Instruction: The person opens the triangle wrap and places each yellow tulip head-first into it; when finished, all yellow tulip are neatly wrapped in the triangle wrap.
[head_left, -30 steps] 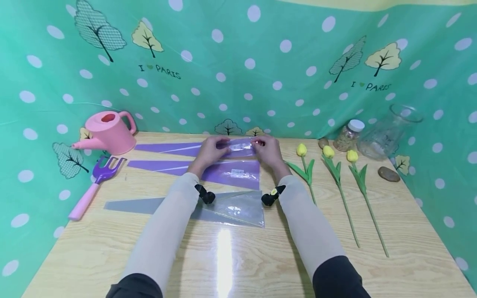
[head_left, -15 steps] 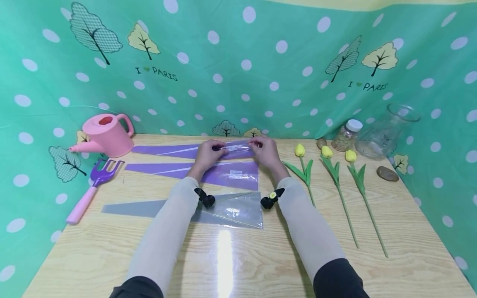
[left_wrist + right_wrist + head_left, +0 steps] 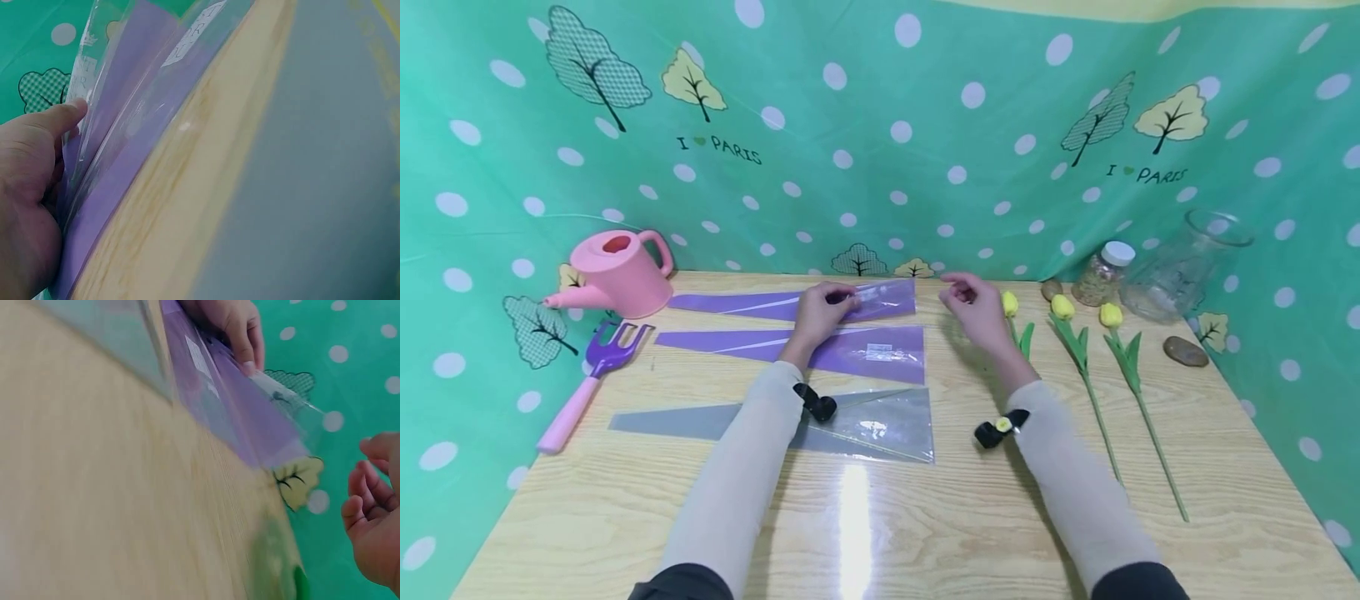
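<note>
Left hand (image 3: 822, 317) pinching the far purple sleeve (image 3: 889, 298), right hand (image 3: 977, 310) loose beyond its wide end.

The left thumb and fingers grip the film, probably to keep slippery plastic from sliding; the right hand's fingers curl loosely around nothing, apart from the sleeve, which lies to that hand's left. Nearer the person are a second purple sleeve (image 3: 844, 352) and a grey sleeve (image 3: 887, 417), wide ends all toward the right (spaced on the desk (image 3: 970, 525), perhaps so each can be picked up singly). Farther right lie three yellow tulips (image 3: 1062, 307), the nearest partly hidden by the right arm (image 3: 1071, 475).
</note>
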The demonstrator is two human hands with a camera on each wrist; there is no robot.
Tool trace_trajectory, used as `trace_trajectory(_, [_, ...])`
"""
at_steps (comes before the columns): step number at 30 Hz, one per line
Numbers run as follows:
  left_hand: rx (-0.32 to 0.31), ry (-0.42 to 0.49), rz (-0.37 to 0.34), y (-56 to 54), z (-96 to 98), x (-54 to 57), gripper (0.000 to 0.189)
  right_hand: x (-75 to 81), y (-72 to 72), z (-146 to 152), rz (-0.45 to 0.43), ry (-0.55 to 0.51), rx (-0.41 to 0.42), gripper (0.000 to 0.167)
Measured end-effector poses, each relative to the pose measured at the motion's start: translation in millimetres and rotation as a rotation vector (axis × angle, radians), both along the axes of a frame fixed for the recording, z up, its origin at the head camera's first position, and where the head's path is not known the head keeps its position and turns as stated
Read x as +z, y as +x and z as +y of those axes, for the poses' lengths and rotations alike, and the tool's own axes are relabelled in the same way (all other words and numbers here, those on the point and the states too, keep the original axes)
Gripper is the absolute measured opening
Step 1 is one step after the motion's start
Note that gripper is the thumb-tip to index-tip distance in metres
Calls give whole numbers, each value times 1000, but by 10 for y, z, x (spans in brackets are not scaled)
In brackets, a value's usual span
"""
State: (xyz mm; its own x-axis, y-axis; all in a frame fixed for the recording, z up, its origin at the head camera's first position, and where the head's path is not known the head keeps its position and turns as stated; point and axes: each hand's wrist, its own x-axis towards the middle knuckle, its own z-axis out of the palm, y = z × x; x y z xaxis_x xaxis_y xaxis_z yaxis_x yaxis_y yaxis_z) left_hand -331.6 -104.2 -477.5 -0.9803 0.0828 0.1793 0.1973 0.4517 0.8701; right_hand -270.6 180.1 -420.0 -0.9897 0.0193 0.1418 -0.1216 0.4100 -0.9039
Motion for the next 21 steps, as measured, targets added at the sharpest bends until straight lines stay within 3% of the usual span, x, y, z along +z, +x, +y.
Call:
trace_trajectory(7, [18, 25, -5, -8, 12, 5, 26, 49, 546, 477, -61, 7, -83, 35])
trace_trajectory(15, [-2, 38, -25, -1, 23, 68, 24, -80, 1217, 900, -204, 101, -119, 44])
trace_trajectory(21, [-13, 31, -37, -14, 3, 141, 23, -168, 1461, 1039, -269, 166, -152, 42])
